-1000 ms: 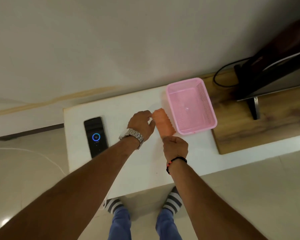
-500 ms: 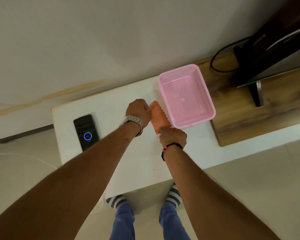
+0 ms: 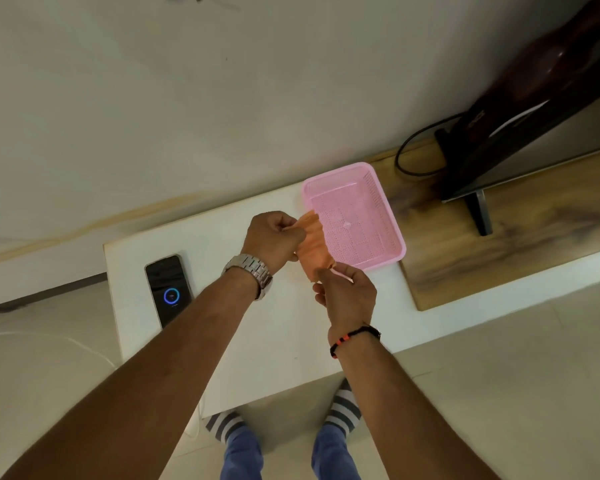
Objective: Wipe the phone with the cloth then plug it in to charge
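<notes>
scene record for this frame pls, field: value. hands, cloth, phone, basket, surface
left hand: pinching the far end of the cloth
right hand: pinching the near end of the cloth
cloth: orange, held between both hands at the basket's left edge
phone: flat on the table, left of the hands, screen lit with a blue ring
cable at phone: cannot tell
basket: pink, perforated, nothing inside
table: white top, wooden board to its right

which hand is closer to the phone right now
Left. The left hand holds the cloth just right of the phone; the right hand grips the cloth's near end, farther right, by the basket.
</notes>
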